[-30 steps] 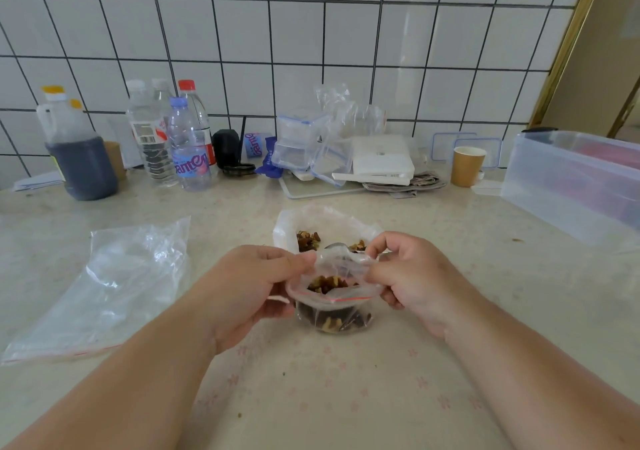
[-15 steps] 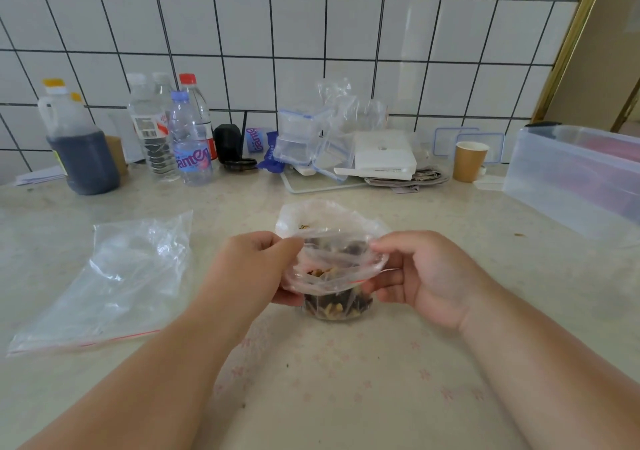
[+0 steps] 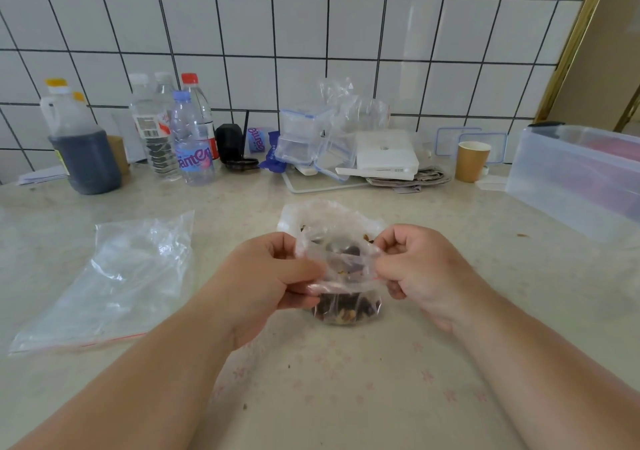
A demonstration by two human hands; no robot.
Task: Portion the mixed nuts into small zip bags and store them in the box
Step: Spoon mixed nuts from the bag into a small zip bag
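Between the two hands, a small clear zip bag (image 3: 341, 276) of dark mixed nuts (image 3: 346, 309) rests on the countertop; left hand (image 3: 273, 276) and right hand (image 3: 412, 269) each pinch an end of its mouth, probably to line up the seal. Far right of the right hand waits a translucent plastic storage box (image 3: 568, 179).

We see bare counter (image 3: 346, 397) across the lower frame, open for passing. At left a flat bag (image 3: 114, 276) lies in the way. Bottles (image 3: 180, 134) and tubs (image 3: 304, 138) crowd the back edge in mid-frame. The box (image 3: 575, 179) blocks the right. Between it and our hands the counter is free.
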